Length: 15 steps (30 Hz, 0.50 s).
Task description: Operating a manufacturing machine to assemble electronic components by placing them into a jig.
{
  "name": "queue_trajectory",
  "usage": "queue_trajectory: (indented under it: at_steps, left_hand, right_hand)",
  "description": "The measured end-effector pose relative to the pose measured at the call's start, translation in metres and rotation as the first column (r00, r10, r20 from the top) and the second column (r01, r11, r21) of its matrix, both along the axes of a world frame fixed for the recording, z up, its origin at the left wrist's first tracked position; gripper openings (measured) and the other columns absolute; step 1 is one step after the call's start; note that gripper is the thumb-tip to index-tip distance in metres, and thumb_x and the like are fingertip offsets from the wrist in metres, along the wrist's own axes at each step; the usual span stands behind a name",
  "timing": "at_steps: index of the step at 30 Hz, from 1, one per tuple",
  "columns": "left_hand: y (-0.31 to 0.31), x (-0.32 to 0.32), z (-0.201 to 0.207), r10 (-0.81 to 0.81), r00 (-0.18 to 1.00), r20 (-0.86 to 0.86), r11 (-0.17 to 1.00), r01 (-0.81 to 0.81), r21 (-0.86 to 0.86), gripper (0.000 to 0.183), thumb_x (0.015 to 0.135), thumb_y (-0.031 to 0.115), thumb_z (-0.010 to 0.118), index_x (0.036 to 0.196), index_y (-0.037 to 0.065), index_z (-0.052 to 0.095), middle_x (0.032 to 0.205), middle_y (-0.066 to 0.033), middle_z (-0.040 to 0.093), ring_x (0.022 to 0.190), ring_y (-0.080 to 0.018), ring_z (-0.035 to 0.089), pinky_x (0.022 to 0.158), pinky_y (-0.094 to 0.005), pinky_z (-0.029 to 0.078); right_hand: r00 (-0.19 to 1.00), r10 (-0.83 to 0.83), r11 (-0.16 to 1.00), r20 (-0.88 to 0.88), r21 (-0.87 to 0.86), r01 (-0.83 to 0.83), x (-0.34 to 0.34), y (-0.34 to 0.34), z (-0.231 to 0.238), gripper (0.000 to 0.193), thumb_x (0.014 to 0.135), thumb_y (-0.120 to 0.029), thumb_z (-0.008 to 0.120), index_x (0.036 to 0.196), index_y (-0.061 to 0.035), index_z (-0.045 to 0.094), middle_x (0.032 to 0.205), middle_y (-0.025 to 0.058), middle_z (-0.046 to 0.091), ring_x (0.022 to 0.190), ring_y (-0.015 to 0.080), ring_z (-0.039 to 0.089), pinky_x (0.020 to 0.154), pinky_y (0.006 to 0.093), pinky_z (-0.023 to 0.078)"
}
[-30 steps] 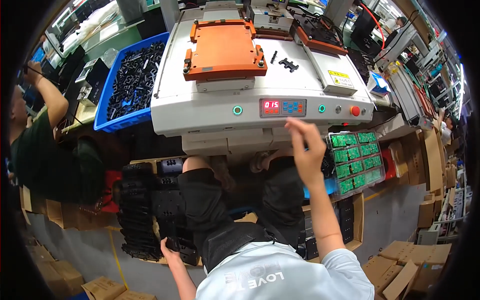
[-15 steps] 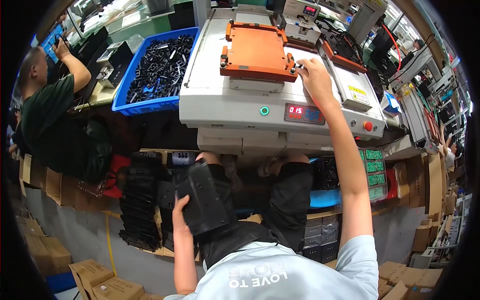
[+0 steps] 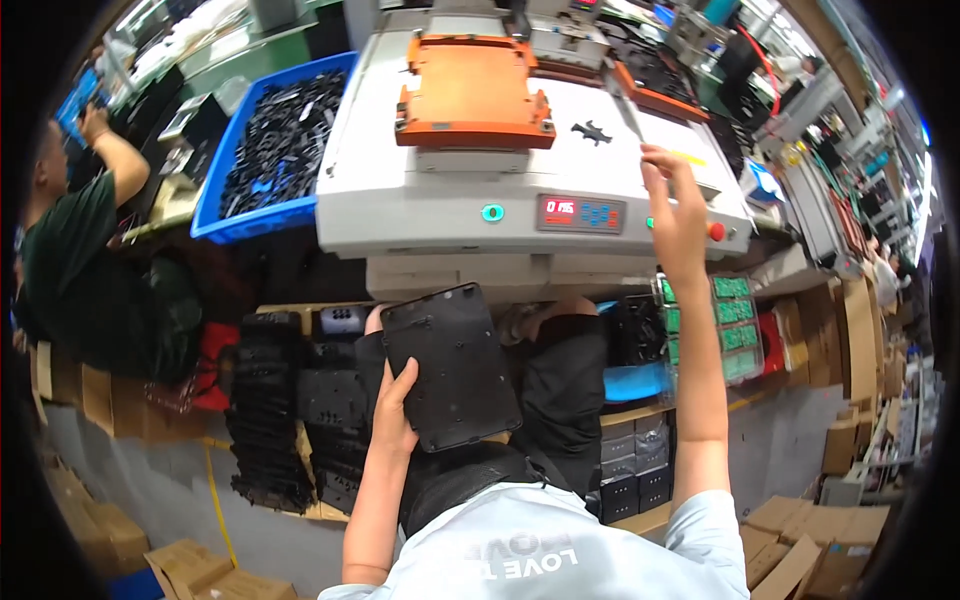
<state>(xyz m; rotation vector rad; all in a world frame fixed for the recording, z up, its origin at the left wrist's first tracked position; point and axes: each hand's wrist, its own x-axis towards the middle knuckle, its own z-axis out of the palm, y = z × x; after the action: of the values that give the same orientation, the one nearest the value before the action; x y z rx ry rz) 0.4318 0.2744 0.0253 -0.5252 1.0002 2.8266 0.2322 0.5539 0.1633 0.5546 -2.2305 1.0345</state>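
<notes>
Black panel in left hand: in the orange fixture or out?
Out: the left hand holds the black panel by its left edge, well apart from the orange fixture.

White machine top point(image 3: 345, 165): orange fixture point(image 3: 475, 85) sat left of center on a pale block point(image 3: 472, 161); one small black forked part point(image 3: 592, 133) lay loose to the fixture's right. Low tan board point(image 3: 304, 455), left of the legs: carried rows of stacked black panels point(image 3: 262, 430). Grey floor point(image 3: 175, 470): yellow line point(image 3: 219, 505) ran along it, cardboard boxes point(image 3: 215, 575) stood lower left. Blue bin's support was mostly hidden.
</notes>
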Motion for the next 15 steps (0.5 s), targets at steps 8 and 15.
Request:
queue_trajectory:
  at_steps: [8, 15]
  left_hand:
    - [0.022, -0.003, -0.003, -0.055, 0.998, -0.017, 0.998, 0.055, -0.002, 0.051, 0.096, 0.017, 0.052, 0.141, 0.006, 0.033, 0.133, -0.0122, 0.049, 0.119, -0.0243, 0.052, 0.099, -0.0365, 0.044]
    - [0.016, 0.015, -0.014, 0.001, 1.0, 0.022, 1.0, -0.001, -0.008, 0.052, 0.095, 0.016, 0.053, 0.142, 0.006, 0.033, 0.134, -0.0116, 0.049, 0.122, -0.0243, 0.05, 0.102, -0.0359, 0.041]
  right_hand:
    - [0.953, -0.229, 0.858, -0.196, 0.421, 0.293, -0.095, -0.012, -0.037, 0.032, 0.091, -0.032, 0.058, 0.106, -0.0041, 0.06, 0.125, 0.0147, 0.054, 0.116, 0.0339, 0.047, 0.099, 0.0424, 0.037]
    - [0.993, -0.089, 0.879, -0.079, 0.462, 0.115, -0.107, -0.02, -0.037, 0.031, 0.089, -0.037, 0.059, 0.102, -0.009, 0.059, 0.096, 0.013, 0.055, 0.097, 0.031, 0.053, 0.085, 0.0386, 0.044]
